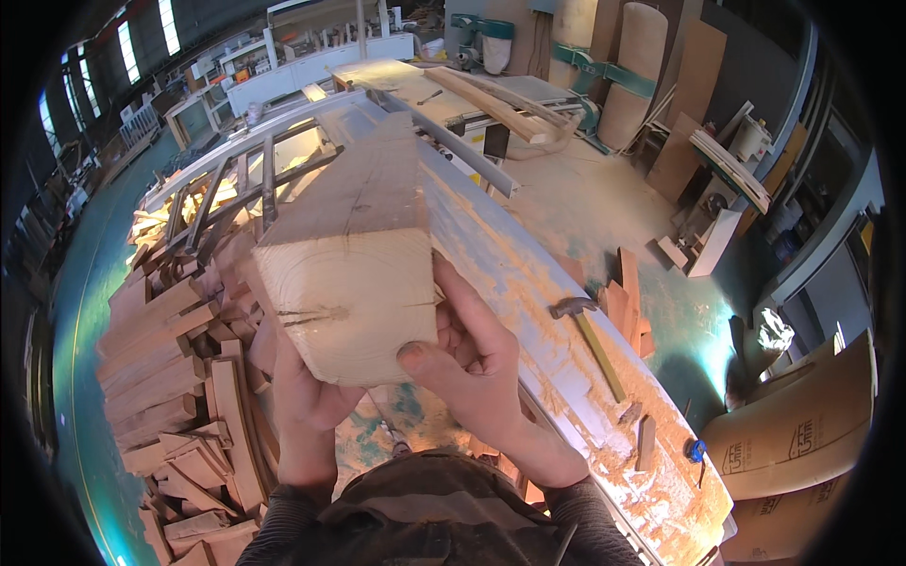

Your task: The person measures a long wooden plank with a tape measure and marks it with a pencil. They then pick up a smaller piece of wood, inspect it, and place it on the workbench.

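A thick square wooden beam (363, 283) fills the middle of the view, its cut end with growth rings and cracks turned toward me. Beneath its left side my left hand (316, 396) is closed round the wood; most of those fingers are hidden. My right hand (464, 344) grips the right side near the end, thumb on the lower edge of the cut face. The beam's far part reaches out over the long metal table (528, 283). On that table, to the right, lies a hammer (590, 341) with a yellowish handle.
Sawdust, a small wood block (645, 443) and a blue tape measure (696, 451) lie at the table's near right. Stacked offcuts (170, 377) fill the left floor. Farther off are long boards (491, 106) and a dust collector (628, 80). Brown rolls (797, 439) stand right.
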A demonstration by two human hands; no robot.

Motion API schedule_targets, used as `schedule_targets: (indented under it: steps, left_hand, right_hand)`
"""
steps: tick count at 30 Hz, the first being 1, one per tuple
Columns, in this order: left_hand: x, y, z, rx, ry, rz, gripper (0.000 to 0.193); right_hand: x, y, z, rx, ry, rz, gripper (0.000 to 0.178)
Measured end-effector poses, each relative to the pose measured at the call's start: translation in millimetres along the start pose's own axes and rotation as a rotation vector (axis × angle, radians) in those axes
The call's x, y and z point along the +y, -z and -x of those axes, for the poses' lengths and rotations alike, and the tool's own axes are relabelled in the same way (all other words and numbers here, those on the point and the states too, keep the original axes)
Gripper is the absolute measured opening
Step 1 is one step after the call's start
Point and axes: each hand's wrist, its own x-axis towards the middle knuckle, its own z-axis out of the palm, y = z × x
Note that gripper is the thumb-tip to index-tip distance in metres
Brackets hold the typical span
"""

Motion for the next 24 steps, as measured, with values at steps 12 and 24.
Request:
schedule_targets:
  steps: [12, 24]
  left_hand:
    - [22, 19, 5, 0.094, -0.051, 0.094, 0.067]
    - [22, 16, 4, 0.007, 0.005, 0.14, 0.066]
  right_hand:
    - [-10, -9, -3, -0.056, -0.03, 0.128, 0.082]
    - [-15, -7, -3, -0.036, -0.013, 0.105, 0.082]
